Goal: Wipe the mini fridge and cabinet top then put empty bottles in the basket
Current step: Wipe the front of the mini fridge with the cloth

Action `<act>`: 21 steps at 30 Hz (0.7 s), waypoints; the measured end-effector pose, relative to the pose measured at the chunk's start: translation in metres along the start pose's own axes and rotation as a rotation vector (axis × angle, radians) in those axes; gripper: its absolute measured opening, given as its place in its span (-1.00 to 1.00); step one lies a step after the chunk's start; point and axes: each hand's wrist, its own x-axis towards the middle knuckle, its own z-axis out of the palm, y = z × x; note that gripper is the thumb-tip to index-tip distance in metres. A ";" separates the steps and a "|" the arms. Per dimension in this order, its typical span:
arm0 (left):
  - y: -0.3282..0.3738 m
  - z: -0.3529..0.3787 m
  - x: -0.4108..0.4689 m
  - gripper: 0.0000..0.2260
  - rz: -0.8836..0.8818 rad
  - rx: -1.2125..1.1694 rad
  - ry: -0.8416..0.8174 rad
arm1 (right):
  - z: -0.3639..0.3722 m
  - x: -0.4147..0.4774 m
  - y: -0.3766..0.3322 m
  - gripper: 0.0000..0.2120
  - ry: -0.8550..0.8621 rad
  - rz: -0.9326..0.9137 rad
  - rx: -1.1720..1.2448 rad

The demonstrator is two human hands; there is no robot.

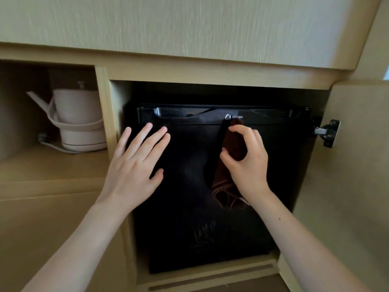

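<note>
Left hand point(134, 165) flat, fingers spread, on black mini fridge point(189, 207) door, centre frame; right hand point(248, 163) grip pinching dark brown cloth point(233, 144) against it. Kettle point(77, 119) upper left.

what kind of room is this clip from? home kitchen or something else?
Probably a hotel room rather than a home kitchen. A black mini fridge is built into a wooden cabinet, its door swung open, and an electric kettle sits in the open niche beside it: a typical minibar unit. Not certain from one view.

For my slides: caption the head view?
Right hand wipes the fridge door with a cloth; left hand flat.
</note>
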 end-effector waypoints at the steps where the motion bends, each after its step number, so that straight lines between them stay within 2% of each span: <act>1: 0.005 0.002 0.002 -0.28 -0.005 -0.006 0.005 | -0.006 0.001 0.005 -0.56 0.038 0.025 -0.003; 3: 0.016 0.005 0.007 -0.29 -0.009 -0.019 0.015 | -0.017 0.003 0.015 -0.56 0.085 0.054 -0.003; 8: 0.039 0.014 0.020 -0.28 -0.018 -0.043 0.028 | -0.041 0.007 0.036 -0.58 0.071 0.072 -0.013; 16: 0.056 0.022 0.032 -0.29 0.058 -0.042 0.001 | -0.067 0.014 0.054 -0.58 0.274 0.275 0.003; 18: 0.066 0.025 0.039 -0.30 0.071 -0.068 0.001 | -0.053 0.011 0.044 -0.56 0.300 0.250 -0.002; 21: 0.085 0.030 0.051 -0.31 0.071 -0.114 0.003 | -0.029 -0.001 0.029 -0.54 0.177 0.137 0.003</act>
